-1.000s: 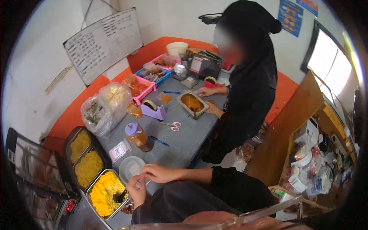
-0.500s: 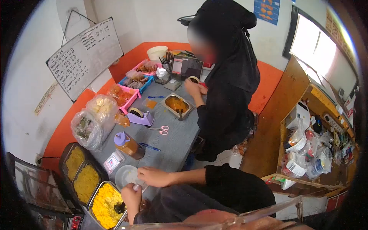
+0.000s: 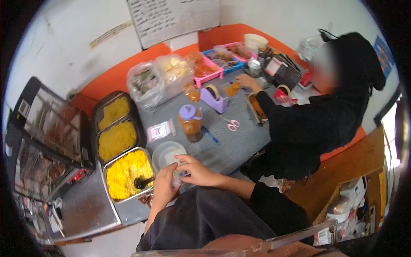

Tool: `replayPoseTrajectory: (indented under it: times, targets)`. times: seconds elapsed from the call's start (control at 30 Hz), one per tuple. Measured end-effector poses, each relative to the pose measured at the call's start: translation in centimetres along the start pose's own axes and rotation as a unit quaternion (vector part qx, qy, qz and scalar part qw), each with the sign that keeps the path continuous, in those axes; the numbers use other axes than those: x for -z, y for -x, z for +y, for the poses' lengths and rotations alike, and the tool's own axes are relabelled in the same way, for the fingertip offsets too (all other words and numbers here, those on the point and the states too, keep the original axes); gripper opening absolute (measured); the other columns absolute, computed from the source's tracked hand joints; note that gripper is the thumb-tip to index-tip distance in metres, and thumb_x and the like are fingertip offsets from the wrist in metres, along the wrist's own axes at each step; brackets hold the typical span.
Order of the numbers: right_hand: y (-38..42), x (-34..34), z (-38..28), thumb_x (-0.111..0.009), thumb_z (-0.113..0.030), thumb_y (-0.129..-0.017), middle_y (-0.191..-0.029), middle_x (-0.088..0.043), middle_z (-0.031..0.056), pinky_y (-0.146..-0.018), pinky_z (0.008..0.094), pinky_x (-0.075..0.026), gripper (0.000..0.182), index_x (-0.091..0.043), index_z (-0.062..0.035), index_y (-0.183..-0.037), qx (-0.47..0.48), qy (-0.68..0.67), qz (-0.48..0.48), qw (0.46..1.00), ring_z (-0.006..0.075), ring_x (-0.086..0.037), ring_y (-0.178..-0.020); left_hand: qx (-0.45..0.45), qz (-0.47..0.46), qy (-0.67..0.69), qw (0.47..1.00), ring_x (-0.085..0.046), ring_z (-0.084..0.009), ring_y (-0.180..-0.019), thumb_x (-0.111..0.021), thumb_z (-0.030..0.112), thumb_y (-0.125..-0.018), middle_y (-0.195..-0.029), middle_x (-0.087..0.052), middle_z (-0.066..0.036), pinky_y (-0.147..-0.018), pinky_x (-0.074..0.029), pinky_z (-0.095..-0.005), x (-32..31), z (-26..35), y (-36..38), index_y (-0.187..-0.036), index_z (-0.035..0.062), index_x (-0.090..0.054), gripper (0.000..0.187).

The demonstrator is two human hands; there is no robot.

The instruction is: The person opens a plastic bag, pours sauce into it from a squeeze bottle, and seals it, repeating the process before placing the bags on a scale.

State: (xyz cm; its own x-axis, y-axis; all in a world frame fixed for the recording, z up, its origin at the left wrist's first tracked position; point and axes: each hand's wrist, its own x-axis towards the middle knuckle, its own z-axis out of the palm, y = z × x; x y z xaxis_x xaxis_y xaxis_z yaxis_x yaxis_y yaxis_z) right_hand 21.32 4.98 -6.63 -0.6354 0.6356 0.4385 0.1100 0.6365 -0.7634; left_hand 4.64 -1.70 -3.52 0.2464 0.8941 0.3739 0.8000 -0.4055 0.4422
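My left hand (image 3: 165,184) and my right hand (image 3: 197,171) meet at the table's near edge, fingers curled around a small clear plastic item (image 3: 176,179) whose shape I cannot make out. Just beyond them is a round translucent container (image 3: 165,155). To its left stands a metal tray of yellow food (image 3: 124,171) with a black spoon (image 3: 140,183) in it. A small stack of printed packets (image 3: 161,131) lies behind the container. The jug of brown liquid with a purple lid (image 3: 191,124) stands behind and right of it.
A black double tray (image 3: 136,124) of yellow food and a glass cabinet (image 3: 47,145) are at left. Filled plastic bags (image 3: 143,85), a purple tape dispenser (image 3: 214,100), pink scissors (image 3: 232,125) and a blue pen (image 3: 210,135) lie farther back. A co-worker in black (image 3: 308,124) leans over the right side.
The view has swung left, showing more of the cabinet. My right hand has come closer to my left. The co-worker's hand now reaches toward the orange packet near the tape dispenser.
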Motion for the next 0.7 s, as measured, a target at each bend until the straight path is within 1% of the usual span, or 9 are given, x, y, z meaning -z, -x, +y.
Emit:
replayPoseTrajectory:
  times: [0.07,0.17,0.23,0.27,0.37,0.4,0.6,0.67,0.7]
  targets:
    - [-0.6,0.1,1.3,-0.071,-0.009,-0.070,-0.112,-0.053,0.0154,-0.087,0.0361,-0.043,0.025,-0.061,-0.0038,-0.092,0.019,-0.027,0.072,0.997,0.0274,-0.053,-0.105,0.051,0.040,0.042,0.997,-0.054,-0.0337,-0.101,-0.076,0.010,-0.064,-0.108,-0.057,-0.014,-0.086,-0.043,-0.0389,-0.6,-1.4,1.0,-0.112,0.0031,-0.051,0.055]
    - [-2.5,1.1,5.3,-0.080,-0.016,-0.063,-0.109,-0.054,0.0142,-0.087,0.0368,-0.043,0.054,-0.052,-0.0024,-0.107,-0.068,0.049,0.332,0.939,0.0259,-0.053,-0.103,0.139,0.099,0.129,0.977,-0.055,-0.0256,-0.102,-0.078,0.008,-0.063,-0.107,-0.058,-0.011,-0.087,-0.042,-0.0321,-0.1,-1.8,1.6,-0.116,0.0037,-0.049,0.061]
    - [-4.7,1.8,8.8,-0.085,-0.022,-0.055,-0.112,-0.050,0.0154,-0.090,0.0393,-0.041,0.078,-0.042,-0.0028,-0.117,-0.070,0.167,0.423,0.888,0.0293,-0.050,-0.105,0.203,0.167,0.396,0.880,-0.055,-0.0192,-0.101,-0.078,0.007,-0.064,-0.104,-0.057,-0.006,-0.085,-0.042,-0.0290,-0.6,-2.5,2.0,-0.118,0.0049,-0.049,0.061]
    - [-5.7,2.1,10.6,-0.087,-0.025,-0.052,-0.114,-0.047,0.0166,-0.091,0.0410,-0.039,0.087,-0.038,-0.0038,-0.121,-0.074,0.224,0.435,0.869,0.0326,-0.048,-0.106,0.195,0.165,0.414,0.874,-0.053,-0.0144,-0.099,-0.078,0.006,-0.065,-0.106,-0.055,-0.003,-0.082,-0.043,-0.0270,-0.6,-3.1,2.1,-0.121,0.0057,-0.047,0.065]
    - [-8.1,3.2,14.5,-0.088,-0.031,-0.050,-0.120,-0.045,0.0177,-0.095,0.0450,-0.035,0.092,-0.038,-0.0019,-0.122,-0.163,-0.082,0.262,0.948,0.0344,-0.044,-0.111,0.199,0.117,0.441,0.867,-0.050,-0.0095,-0.092,-0.078,0.005,-0.065,-0.107,-0.055,-0.002,-0.075,-0.041,-0.0225,-0.9,-5.5,2.1,-0.125,0.0063,-0.045,0.069]
    - [-7.9,3.2,14.1,-0.088,-0.031,-0.050,-0.120,-0.045,0.0177,-0.095,0.0450,-0.035,0.092,-0.038,-0.0019,-0.122,-0.163,-0.088,0.250,0.950,0.0344,-0.044,-0.111,0.201,0.132,0.504,0.830,-0.045,-0.0044,-0.082,-0.079,0.008,-0.063,-0.104,-0.056,0.000,-0.067,-0.036,-0.0186,0.2,-3.7,1.0,-0.126,0.0073,-0.046,0.071]
    - [-9.8,7.2,4.9,-0.080,-0.033,-0.056,-0.116,-0.050,0.0165,-0.099,0.0469,-0.033,0.079,-0.044,-0.0023,-0.119,0.085,0.151,0.194,0.966,0.0332,-0.044,-0.114,0.184,0.075,0.531,0.824,-0.048,-0.0078,-0.090,-0.079,0.011,-0.065,-0.105,-0.056,-0.002,-0.075,-0.038,-0.0205,2.5,-3.8,-1.0,-0.125,0.0059,-0.050,0.067]
    - [-11.0,9.1,2.0,-0.073,-0.015,-0.063,-0.114,-0.050,0.0128,-0.098,0.0499,-0.034,0.060,-0.047,-0.0051,-0.116,0.262,0.314,0.161,0.898,0.0301,-0.047,-0.111,0.152,0.062,0.577,0.800,-0.051,-0.0113,-0.097,-0.078,0.008,-0.067,-0.108,-0.056,-0.005,-0.083,-0.040,-0.0251,3.3,-2.8,-1.7,-0.125,0.0043,-0.048,0.065]
    - [-11.4,9.8,1.2,-0.073,-0.015,-0.063,-0.114,-0.050,0.0128,-0.098,0.0499,-0.034,0.060,-0.047,-0.0051,-0.116,0.261,0.315,0.164,0.898,0.0301,-0.047,-0.111,0.151,0.060,0.576,0.801,-0.051,-0.0113,-0.097,-0.078,0.008,-0.067,-0.108,-0.056,-0.005,-0.083,-0.040,-0.0251,3.4,-2.8,-1.9,-0.125,0.0043,-0.048,0.065]
